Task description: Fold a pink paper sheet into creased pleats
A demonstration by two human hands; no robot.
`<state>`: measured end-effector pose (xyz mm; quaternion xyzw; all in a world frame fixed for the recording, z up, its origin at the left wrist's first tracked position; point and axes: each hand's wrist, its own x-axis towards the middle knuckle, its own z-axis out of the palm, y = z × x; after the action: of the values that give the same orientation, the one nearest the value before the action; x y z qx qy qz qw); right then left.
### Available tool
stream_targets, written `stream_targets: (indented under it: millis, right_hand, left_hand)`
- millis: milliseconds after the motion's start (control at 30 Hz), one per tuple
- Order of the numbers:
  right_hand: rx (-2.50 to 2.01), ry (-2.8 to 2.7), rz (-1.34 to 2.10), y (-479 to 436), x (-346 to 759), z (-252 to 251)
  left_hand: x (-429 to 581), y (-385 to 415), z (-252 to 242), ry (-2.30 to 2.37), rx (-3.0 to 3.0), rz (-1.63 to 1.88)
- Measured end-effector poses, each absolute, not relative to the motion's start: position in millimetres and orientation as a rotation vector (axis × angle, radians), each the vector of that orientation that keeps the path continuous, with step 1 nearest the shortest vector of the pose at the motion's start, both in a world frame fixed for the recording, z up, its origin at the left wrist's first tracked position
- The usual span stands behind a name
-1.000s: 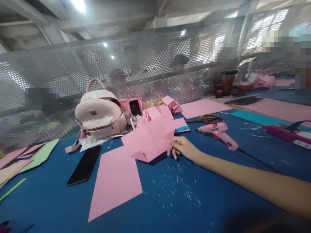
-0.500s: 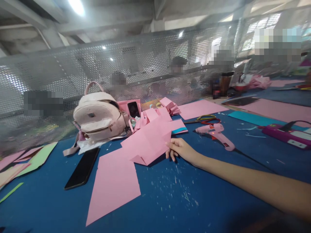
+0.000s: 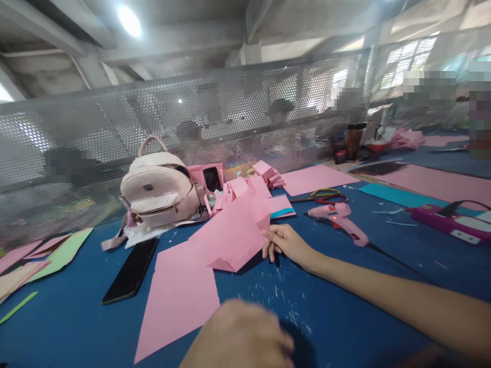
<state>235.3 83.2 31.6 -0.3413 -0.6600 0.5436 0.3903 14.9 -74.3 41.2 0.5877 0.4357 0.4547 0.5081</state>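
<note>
My right hand (image 3: 286,244) pinches the right edge of a creased pink sheet of paper (image 3: 233,230) between thumb and fingers. This sheet has a folded lower edge and overlaps a flat pink sheet (image 3: 180,306) on the blue table. Low in the middle of the view is my left hand (image 3: 240,337), smeared by motion, its fingers mostly hidden. It covers part of the flat sheet's lower right corner. Just right of the creased sheet lies a small pink piece with a blue strip (image 3: 282,212). A pink glue gun (image 3: 339,220) rests beyond my right forearm.
A pale pink backpack (image 3: 157,189) stands at the back left, with a black phone (image 3: 130,271) before it. Scissors (image 3: 326,195) lie behind the glue gun. At the right is a purple power strip (image 3: 448,225). A perforated metal screen (image 3: 230,112) runs behind the table.
My left hand has come into view from the bottom edge. My right hand keeps hold of the creased pink paper in nearly the same place. The view has tilted up slightly.
</note>
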Motion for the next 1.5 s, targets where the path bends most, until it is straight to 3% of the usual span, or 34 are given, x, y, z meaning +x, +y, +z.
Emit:
stream_targets:
  millis: [233,533,967,1500]
  right_hand:
    - [-0.830,-1.623,1.296,78,235,37]
    - [-0.794,-1.662,1.315,77,235,37]
    - [-0.720,-1.962,1.610,46,220,34]
    - [-0.796,-2.039,1.583,26,208,34]
  left_hand:
    - [21,-24,51,0.880,0.733,0.992]
    - [8,-11,50,0.945,0.824,1.140]
    - [11,-9,42,1.007,0.952,1.225]
    - [34,-25,51,1.195,1.170,1.311]
